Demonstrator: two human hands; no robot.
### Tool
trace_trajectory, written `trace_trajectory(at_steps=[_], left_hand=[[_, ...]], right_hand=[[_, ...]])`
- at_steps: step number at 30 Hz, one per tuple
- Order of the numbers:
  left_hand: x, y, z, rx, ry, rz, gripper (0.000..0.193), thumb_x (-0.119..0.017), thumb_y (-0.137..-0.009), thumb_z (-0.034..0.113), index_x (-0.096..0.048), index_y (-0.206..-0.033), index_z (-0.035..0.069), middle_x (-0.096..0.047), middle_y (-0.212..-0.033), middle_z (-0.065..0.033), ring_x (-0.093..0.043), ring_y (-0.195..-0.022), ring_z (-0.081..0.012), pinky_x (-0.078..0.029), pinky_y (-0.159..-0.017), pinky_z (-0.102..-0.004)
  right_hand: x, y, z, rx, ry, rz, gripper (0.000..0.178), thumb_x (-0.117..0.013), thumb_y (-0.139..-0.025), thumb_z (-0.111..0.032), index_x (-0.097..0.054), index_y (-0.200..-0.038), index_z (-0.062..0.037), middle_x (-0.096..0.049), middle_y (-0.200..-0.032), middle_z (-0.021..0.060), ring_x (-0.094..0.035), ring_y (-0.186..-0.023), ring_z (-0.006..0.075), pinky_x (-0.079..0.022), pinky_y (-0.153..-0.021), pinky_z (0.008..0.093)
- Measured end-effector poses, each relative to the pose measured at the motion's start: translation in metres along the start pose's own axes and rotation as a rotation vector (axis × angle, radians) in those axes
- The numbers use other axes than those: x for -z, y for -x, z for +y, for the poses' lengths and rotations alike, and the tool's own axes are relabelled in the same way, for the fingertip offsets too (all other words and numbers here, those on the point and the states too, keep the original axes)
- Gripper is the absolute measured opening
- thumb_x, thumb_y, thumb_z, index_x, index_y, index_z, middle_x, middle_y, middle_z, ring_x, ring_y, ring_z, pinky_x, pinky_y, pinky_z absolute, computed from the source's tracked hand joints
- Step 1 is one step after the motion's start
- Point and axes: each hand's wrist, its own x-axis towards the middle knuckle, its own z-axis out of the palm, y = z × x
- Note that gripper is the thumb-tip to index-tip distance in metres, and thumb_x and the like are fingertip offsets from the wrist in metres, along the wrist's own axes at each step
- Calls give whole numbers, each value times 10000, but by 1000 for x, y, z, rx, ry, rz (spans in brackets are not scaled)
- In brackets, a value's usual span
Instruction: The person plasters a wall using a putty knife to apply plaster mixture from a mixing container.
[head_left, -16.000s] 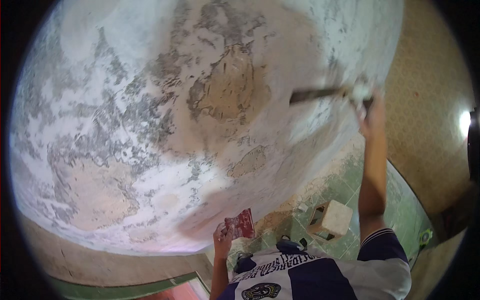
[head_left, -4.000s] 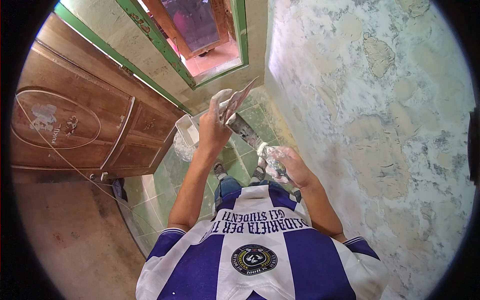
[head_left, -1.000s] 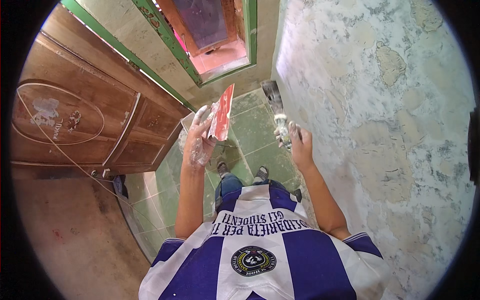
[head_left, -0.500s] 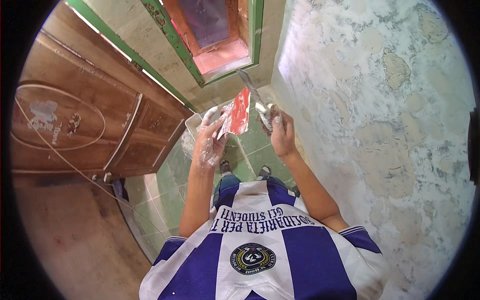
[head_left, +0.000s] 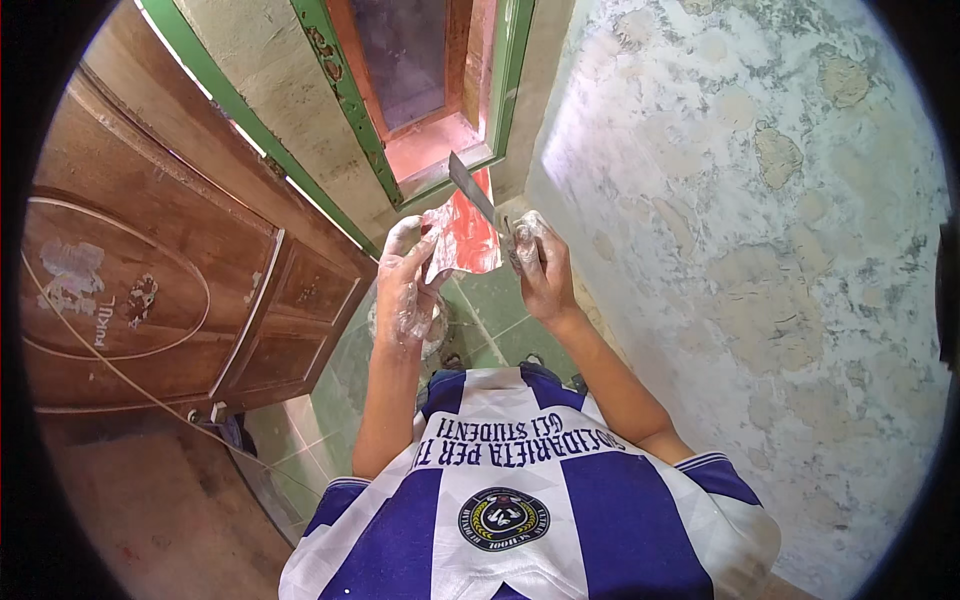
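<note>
My left hand [head_left: 403,285], caked with white paste, grips a bent red sheet [head_left: 468,238] by its left edge. White smears cover parts of the sheet's face. My right hand [head_left: 546,275], whitened at the fingers, is closed around the handle of a putty knife [head_left: 468,185]. Its narrow grey blade slants up and to the left, across the upper part of the sheet. Whether blade and sheet touch, I cannot tell. Fingers mostly hide the handle.
A patchy plastered wall [head_left: 740,250] rises on the right. Ahead is a green-framed window [head_left: 415,100] with a pink sill. A brown wooden door [head_left: 190,270] with a looped cable stands at left. Green tiles [head_left: 485,310] cover the floor; a pale container [head_left: 437,332] is partly hidden below my left hand.
The putty knife has swung left, its blade now in front of the red sheet instead of upright beside it. My left hand has shifted slightly left and the view has tilted a little.
</note>
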Motion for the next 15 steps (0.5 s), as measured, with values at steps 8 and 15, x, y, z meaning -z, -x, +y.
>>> trace_trajectory(at_steps=[8,15], left_hand=[[53,-32,26,78,101,-79,271,-558,-907,10,-491,-1166,53,-630,-1120,-124,-667,-917,-148,-590,-699,-255],[91,-46,60,31,162,-57,595,-583,-887,9,-286,-1402,-12,-520,-1301,-164,-616,-1068,-169,-569,-781,-200]], right_hand=[[-39,-7,3,98,227,70,257,-521,-955,-222,-578,-908,24,-540,-719,142,-493,-596,279,-401,-581,358],[-25,14,32,-53,410,62,232,-560,-936,-211,-632,-916,8,-573,-681,98,-525,-578,171,-421,-562,316]])
